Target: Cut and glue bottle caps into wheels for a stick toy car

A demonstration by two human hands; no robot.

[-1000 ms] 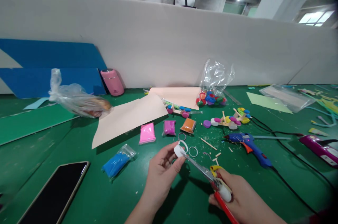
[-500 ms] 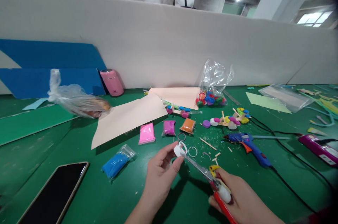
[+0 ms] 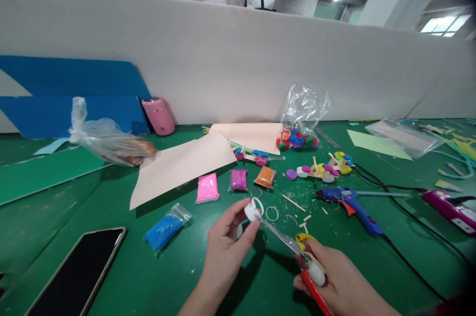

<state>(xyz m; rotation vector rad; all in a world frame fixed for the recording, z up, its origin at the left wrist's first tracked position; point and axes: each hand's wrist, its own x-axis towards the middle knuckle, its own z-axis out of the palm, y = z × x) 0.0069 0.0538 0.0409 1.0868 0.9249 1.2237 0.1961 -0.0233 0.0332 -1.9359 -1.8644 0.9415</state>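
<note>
Between the thumb and fingers of my left hand (image 3: 230, 246) is a small white cap (image 3: 252, 212), with a thin white ring partly cut from its rim. The blades of the scissors (image 3: 280, 238) reach the cap from the right. My right hand (image 3: 334, 276) is wrapped round the red handle of the scissors, and it also has a small wooden piece with yellow and white caps (image 3: 316, 274) against its fingers. Another white round piece shows partly behind my left thumb. Just beyond the cap, a cut white ring (image 3: 272, 214) lies on the green table (image 3: 178, 281).
Pink (image 3: 207, 188), purple (image 3: 238, 180), orange (image 3: 265, 177) and blue (image 3: 167, 229) packets lie beyond and left. A phone (image 3: 76, 271) is at left. On the right are a blue glue gun (image 3: 351, 204), its cable and cap-wheeled wooden pieces (image 3: 323, 171).
Both hands keep nearly the same pose. The white cap has turned slightly between my left fingers at the scissor tips.
</note>
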